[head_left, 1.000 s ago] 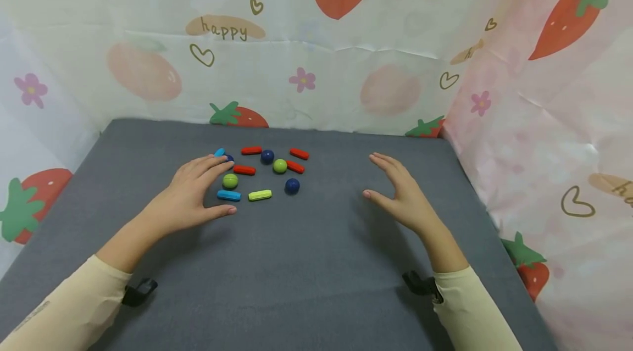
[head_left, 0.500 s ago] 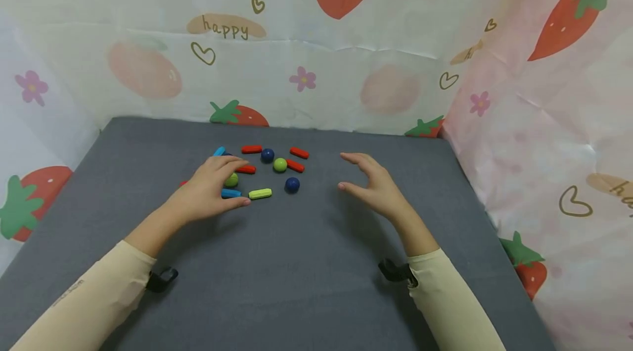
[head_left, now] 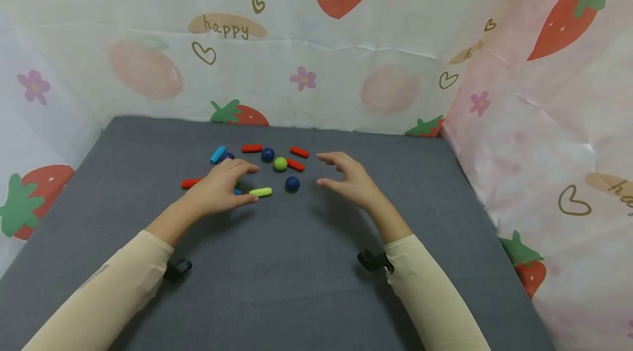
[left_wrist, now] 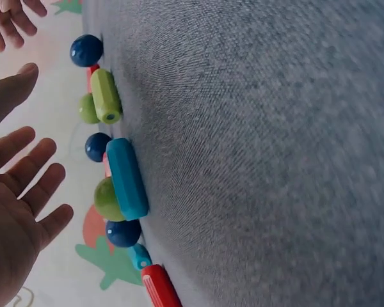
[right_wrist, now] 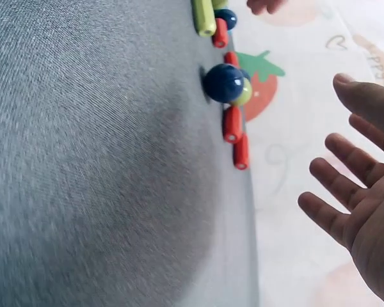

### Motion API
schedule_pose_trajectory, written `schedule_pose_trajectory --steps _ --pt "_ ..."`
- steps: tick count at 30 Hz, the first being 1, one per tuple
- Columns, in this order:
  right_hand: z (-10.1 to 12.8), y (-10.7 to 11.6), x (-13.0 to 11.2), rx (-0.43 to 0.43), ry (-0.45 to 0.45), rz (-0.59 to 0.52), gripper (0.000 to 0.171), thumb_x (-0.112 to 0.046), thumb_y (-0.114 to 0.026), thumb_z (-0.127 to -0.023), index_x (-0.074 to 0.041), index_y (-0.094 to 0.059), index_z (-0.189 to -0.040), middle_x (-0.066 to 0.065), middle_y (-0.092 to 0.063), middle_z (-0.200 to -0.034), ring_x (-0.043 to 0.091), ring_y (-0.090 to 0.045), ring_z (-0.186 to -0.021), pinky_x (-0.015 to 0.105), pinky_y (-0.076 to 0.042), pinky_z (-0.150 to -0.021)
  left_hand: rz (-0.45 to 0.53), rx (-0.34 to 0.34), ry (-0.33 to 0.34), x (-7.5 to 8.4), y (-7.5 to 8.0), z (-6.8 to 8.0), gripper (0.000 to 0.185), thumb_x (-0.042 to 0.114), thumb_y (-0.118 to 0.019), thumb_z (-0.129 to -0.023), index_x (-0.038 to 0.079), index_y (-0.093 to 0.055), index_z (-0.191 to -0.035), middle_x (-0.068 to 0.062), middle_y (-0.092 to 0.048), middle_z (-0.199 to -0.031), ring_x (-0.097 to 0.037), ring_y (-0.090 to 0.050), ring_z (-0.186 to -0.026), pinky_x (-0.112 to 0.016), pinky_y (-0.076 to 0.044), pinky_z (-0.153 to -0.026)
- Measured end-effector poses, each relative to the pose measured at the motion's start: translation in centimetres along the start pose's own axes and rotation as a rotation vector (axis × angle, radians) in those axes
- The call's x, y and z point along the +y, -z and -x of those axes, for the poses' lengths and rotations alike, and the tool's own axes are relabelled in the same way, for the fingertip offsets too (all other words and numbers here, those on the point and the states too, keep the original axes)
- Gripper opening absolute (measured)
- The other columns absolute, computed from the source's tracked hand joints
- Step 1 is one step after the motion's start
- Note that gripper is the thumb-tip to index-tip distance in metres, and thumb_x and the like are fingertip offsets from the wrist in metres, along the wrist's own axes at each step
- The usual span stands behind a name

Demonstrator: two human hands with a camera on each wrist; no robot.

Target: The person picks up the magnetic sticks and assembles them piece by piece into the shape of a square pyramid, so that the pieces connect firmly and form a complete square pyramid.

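Observation:
My left hand (head_left: pixel 215 189) hovers over the left part of a cluster of small coloured pieces, fingers spread and thumb apart, holding nothing. Its thumb tip overlaps a yellow-green stick (head_left: pixel 261 192) in the head view. Beneath this hand lie a blue stick (left_wrist: pixel 127 179) and a green ball (left_wrist: pixel 107 199), mostly hidden from the head camera. My right hand (head_left: pixel 353 183) hovers to the right of the cluster, also empty, with thumb and fingers apart. Nearest it are a dark blue ball (head_left: pixel 292 184) and two red sticks, one being the upper red stick (head_left: pixel 299 151).
Another green ball (head_left: pixel 279 164), a second dark blue ball (head_left: pixel 268 155) and a red stick (head_left: pixel 252 148) lie toward the back. At the left are a light blue stick (head_left: pixel 218 154) and a red stick (head_left: pixel 190 183). A strawberry-print curtain (head_left: pixel 346 93) borders the grey tabletop (head_left: pixel 287 285).
Both hands have moved inward toward each other, the left rightward over the pieces and the right leftward up to the cluster's edge. The pieces have stayed in place.

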State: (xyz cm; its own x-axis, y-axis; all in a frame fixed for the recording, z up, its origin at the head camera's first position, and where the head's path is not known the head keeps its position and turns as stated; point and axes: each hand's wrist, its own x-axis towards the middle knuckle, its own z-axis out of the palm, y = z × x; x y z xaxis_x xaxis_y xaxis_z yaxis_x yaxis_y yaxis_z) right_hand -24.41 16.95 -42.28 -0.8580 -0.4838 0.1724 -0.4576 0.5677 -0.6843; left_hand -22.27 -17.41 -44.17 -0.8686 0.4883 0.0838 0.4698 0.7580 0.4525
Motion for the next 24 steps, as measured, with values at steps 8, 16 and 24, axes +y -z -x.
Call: schedule_pose_trajectory --steps 8,16,24 --pt "-1.2 -1.6 0.1 -0.023 -0.065 -0.008 0.055 -0.025 -0.078 -0.093 -0.020 -0.059 -0.144 0.000 -0.057 -0.143 0.022 -0.054 -0.130 0.046 -0.045 -0.110 -0.018 -0.016 -0.002 -0.2 -0.7 -1.0 0.060 0.033 -0.082 -0.088 0.005 -0.062 -0.137 -0.013 -0.061 -0.137 -0.034 -0.049 -0.132 -0.057 -0.039 -0.110" --pt "-2.1 -3.0 0.3 -0.057 -0.092 -0.048 0.053 -0.023 -0.077 -0.094 -0.018 -0.059 -0.143 0.002 -0.056 -0.143 0.028 -0.054 -0.131 0.050 -0.044 -0.109 -0.028 -0.041 0.000 -0.4 -1.5 -1.8 0.052 0.031 -0.082 -0.088 0.006 -0.066 -0.132 -0.011 -0.066 -0.129 -0.035 -0.051 -0.128 -0.059 -0.039 -0.107" --pt "-3.0 -4.1 0.8 -0.068 -0.112 -0.038 0.052 -0.021 -0.078 -0.093 -0.019 -0.061 -0.142 0.000 -0.059 -0.140 0.024 -0.057 -0.127 0.046 -0.047 -0.106 -0.055 -0.070 0.012 -0.7 -2.0 -2.6 0.047 0.032 -0.083 -0.088 0.009 -0.070 -0.127 -0.006 -0.070 -0.120 -0.030 -0.053 -0.118 -0.054 -0.042 -0.103"
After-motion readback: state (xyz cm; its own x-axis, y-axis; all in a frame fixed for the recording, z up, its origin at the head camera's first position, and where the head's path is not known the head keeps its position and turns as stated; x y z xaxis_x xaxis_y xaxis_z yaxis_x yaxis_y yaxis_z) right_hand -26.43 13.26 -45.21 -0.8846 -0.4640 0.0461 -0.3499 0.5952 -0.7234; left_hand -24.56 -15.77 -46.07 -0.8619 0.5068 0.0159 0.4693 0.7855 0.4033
